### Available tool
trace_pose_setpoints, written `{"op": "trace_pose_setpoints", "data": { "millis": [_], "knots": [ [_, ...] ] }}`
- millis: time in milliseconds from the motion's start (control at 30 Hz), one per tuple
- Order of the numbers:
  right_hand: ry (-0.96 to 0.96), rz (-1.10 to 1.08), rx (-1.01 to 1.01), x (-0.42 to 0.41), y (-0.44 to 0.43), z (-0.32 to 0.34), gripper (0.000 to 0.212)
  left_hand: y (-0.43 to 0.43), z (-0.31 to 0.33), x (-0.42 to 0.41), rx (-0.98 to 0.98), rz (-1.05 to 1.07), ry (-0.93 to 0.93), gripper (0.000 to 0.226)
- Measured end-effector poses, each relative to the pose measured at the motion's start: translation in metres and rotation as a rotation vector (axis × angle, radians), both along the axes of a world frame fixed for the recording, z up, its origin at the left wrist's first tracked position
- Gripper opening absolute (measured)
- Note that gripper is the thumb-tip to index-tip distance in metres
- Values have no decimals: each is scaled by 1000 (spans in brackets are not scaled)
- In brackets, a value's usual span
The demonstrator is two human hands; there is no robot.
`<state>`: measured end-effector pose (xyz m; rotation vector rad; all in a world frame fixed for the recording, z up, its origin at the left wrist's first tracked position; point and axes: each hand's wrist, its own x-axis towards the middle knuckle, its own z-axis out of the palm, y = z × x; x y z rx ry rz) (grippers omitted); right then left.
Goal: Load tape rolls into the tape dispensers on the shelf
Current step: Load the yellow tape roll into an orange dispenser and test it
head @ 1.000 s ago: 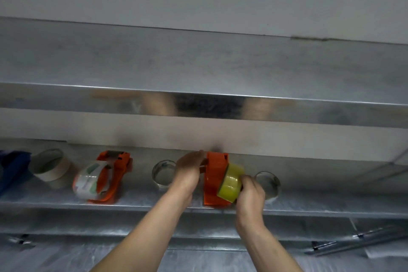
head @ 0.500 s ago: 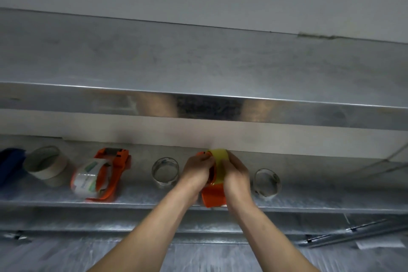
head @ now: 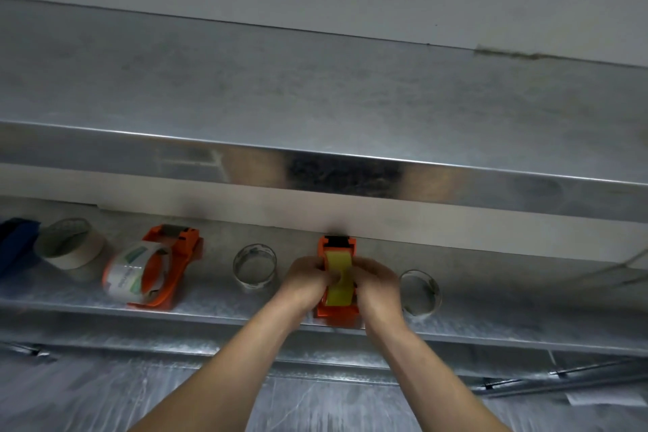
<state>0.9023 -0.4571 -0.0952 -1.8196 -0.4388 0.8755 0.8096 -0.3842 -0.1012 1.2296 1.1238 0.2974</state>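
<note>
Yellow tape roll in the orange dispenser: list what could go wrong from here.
Left hand and right hand grip the yellow tape roll and orange dispenser at the front edge of the shelf; a hard push could tip it off. The clear tape roll beside the right hand may get knocked.

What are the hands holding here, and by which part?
The left hand and right hand clasp the orange plastic tape dispenser by its two sides, also touching the yellow tape roll mounted in it.
</note>
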Motion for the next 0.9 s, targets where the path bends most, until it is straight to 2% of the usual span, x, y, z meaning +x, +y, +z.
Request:
{"op": "trace_pose_setpoints", "data": {
  "millis": [200, 367, 533, 633, 800, 900],
  "knots": [
    [97, 79, -74, 7, -9, -10, 22, -3, -14, -8, -49, -75, -21, 14],
    [82, 124, -95, 14, -7, -11, 21, -6, -15, -7, -21, -47, 1, 12],
    [-70, 178, -188, 12, 2, -13, 42, -8, -12, -1, 34, 37, 97, 41],
    [-81, 186, -231, 11, 4, -9, 46, -10, -10, 2, 44, 62, 137, 45],
    [137, 160, -242, 18, -3, -9, 32, -9, -8, -9, -106, -22, 16, 13],
    [150, 215, -231, 18, -9, -9, 19, -7, -14, -11, -93, -58, 43, 22]
  ]
}}
